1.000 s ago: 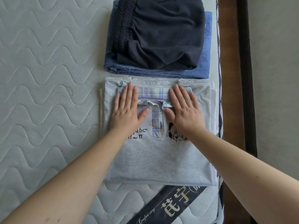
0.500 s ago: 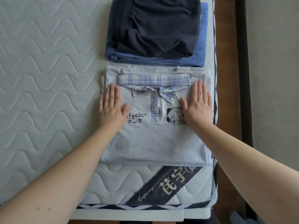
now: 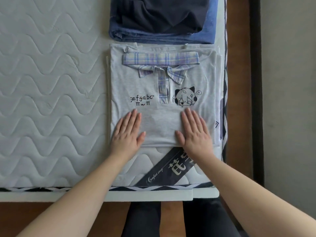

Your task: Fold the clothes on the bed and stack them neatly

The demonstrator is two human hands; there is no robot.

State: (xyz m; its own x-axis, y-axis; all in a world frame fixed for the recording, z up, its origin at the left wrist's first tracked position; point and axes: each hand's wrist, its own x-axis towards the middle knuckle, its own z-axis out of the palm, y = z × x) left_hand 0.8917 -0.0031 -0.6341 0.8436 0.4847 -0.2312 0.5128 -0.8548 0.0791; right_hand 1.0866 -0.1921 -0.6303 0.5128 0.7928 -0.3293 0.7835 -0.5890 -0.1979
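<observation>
My legs (image 3: 179,219) stand at the foot of the bed, wood floor (image 3: 25,218) under them. Mattress (image 3: 51,100) edge right in front of me, dark brand label (image 3: 167,170) on its near corner. Just past that, my left hand (image 3: 127,134) and right hand (image 3: 195,134), both flat, fingers straight and together, palms down on the near hem of the folded grey polo shirt (image 3: 162,120). Holding nothing, just pressing. Forearms come in from the bottom corners, angling inward, thumbs pointing at each other. The shirt lies face up, plaid collar (image 3: 160,59) at the far end, cartoon print (image 3: 185,96) and lettering (image 3: 142,100) showing; it sits on other pale folded pieces whose edges peek out at both sides. Beyond it, touching or nearly so, a second pile: dark shorts (image 3: 159,14) on folded blue jeans (image 3: 203,33). Progress: looks near done, everything in view is folded, two stacks. Left, I'd guess: final smoothing, maybe merging the stacks. Can't tell if more clothes lie out of frame.
</observation>
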